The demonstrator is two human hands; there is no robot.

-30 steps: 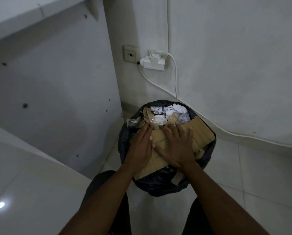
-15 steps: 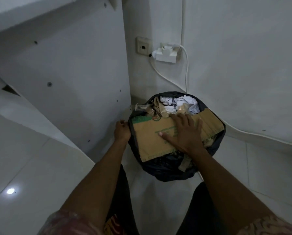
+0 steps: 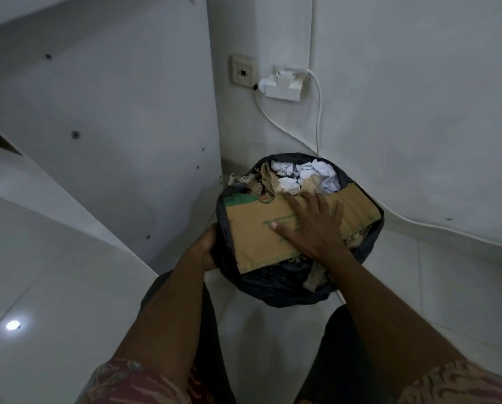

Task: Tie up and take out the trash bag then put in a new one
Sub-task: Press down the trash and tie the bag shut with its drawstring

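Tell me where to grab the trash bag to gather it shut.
Grip the bag by its slack rim folded over the outside, coming from the left and near sides, as the left hand does. The cardboard under the right hand covers the mouth, and walls crowd the far side.

— Where's the left hand [image 3: 208, 248]?
— Out ahead on a nearly straight arm, fingers curled round the bag [image 3: 276, 287] rim on its left side.
— And the right hand [image 3: 311, 225]?
— Palm down, fingers straight and spread, lying flat on the cardboard [image 3: 252, 228]. The thumb points left.
— The arms?
— Both forearms are bare and reach forward, drawing closer together toward the hands.
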